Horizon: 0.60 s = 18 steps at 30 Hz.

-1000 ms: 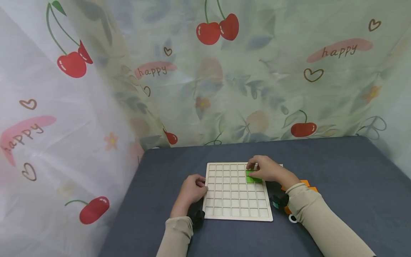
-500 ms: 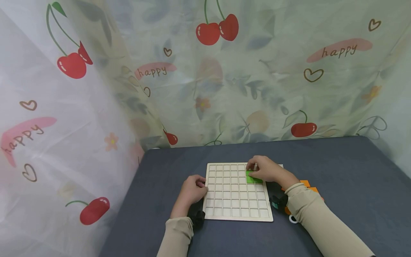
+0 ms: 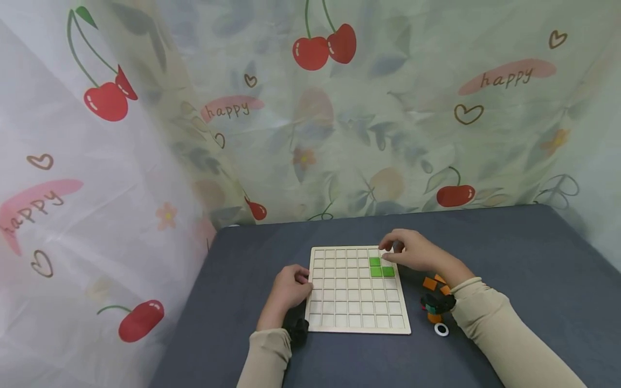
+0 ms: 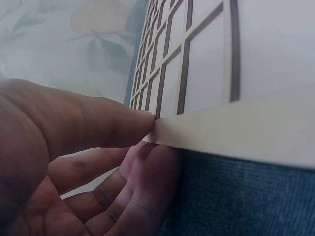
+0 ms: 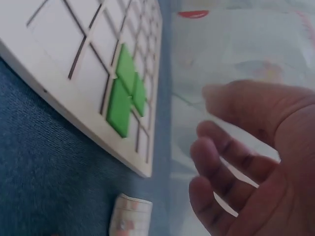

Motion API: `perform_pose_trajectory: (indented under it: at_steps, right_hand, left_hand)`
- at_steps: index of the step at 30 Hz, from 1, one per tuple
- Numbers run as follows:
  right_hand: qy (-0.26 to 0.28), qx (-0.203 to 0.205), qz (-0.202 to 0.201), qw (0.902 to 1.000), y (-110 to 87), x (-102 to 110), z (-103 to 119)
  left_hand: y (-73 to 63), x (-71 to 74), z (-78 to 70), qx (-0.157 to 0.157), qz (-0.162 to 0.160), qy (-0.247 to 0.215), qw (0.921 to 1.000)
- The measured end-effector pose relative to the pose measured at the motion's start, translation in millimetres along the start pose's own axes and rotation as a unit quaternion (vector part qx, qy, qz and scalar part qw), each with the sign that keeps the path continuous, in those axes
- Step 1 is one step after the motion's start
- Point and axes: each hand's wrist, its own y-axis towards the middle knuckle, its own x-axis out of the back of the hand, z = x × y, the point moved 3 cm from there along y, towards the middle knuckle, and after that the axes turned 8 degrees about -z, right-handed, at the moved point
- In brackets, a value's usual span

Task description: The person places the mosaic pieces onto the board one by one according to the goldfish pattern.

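Note:
A pale wooden grid board (image 3: 356, 302) lies on the dark table. My left hand (image 3: 292, 286) pinches its left edge; in the left wrist view the thumb (image 4: 113, 120) is on the rim and the fingers are against the side below. Three green square tiles (image 3: 375, 271) sit in cells near the far right corner, forming an L, clearly seen in the right wrist view as green tiles (image 5: 126, 69). My right hand (image 3: 412, 250) hovers over that corner, fingers loosely bent and holding nothing, apart from the tiles.
Several orange pieces (image 3: 429, 283) and a black-and-white ring-like piece (image 3: 441, 329) lie right of the board, partly behind the right wrist. A small pale printed block (image 5: 130, 216) lies beyond the board's corner. A patterned curtain (image 3: 339, 134) hangs behind the table.
My right hand has lifted off the green tiles and moved right, uncovering them and some orange pieces. The left hand stays at the board's edge.

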Motion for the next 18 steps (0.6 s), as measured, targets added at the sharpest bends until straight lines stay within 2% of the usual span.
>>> perform_pose_trajectory:
  at_steps: [5, 11, 18]
  right_hand:
    - [0.039, 0.015, -0.01, 0.9991, -18.8, 16.6, 2.2]
    - [0.051, -0.008, -0.037, 0.998, -47.3, 36.2, 1.0]
    - [0.059, -0.01, -0.077, 0.9952, -83.4, 56.1, -14.3]
  left_hand:
    - [-0.4, -0.1, -0.1, 0.001, 0.0, 0.001, 1.0]
    - [-0.1, -0.5, -0.3, 0.006, 0.006, -0.002, 1.0]
    - [0.4, -1.2, 0.9, 0.009, 0.006, 0.001, 0.9999]
